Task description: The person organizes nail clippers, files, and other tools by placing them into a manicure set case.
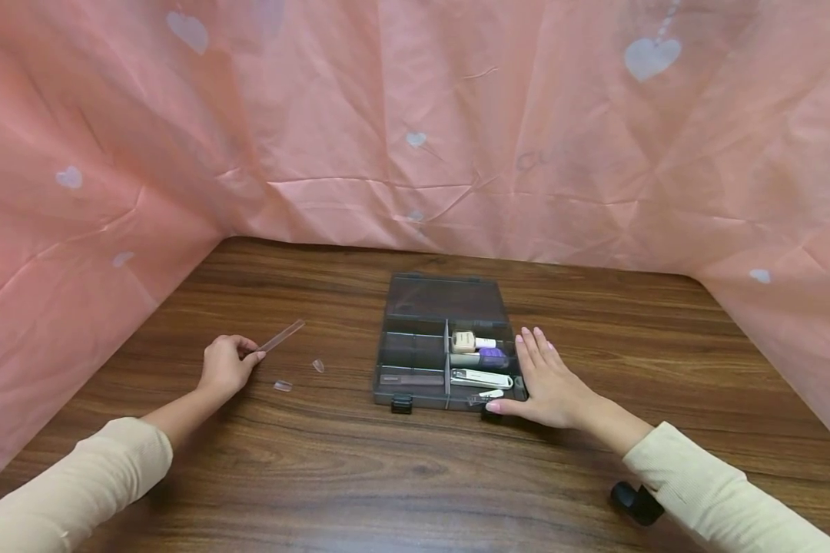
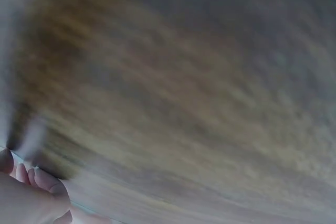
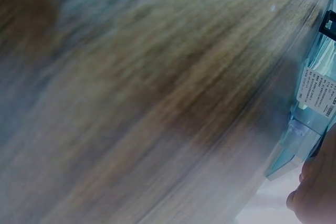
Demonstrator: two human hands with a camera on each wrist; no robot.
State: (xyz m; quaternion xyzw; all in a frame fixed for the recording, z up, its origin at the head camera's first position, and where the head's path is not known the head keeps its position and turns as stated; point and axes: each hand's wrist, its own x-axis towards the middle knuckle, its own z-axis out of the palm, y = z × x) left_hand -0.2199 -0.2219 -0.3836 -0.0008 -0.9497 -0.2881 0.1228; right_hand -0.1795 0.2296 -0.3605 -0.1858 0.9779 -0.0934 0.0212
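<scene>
My left hand (image 1: 227,369) pinches the near end of a flat, see-through strip (image 1: 283,336) between thumb and fingers, above the left part of the table. Two small clear nail tips (image 1: 283,385) lie close to its right. My right hand (image 1: 549,378) rests against the right side of a dark see-through divided case (image 1: 422,402), fingers straight, thumb over the front edge. In the case are a beige nail polish bottle (image 1: 464,342), a purple one (image 1: 493,357), a nail clipper (image 1: 481,378), a slim grey bar (image 1: 411,379) and small clear pieces at front right.
The case's lid (image 1: 446,296) is folded back, away from me. A black object (image 1: 636,503) lies by the right sleeve. Pink cloth with white hearts (image 1: 415,138) hangs around the back and sides of the wooden table (image 1: 360,476). A printed label (image 3: 317,93) shows on the case.
</scene>
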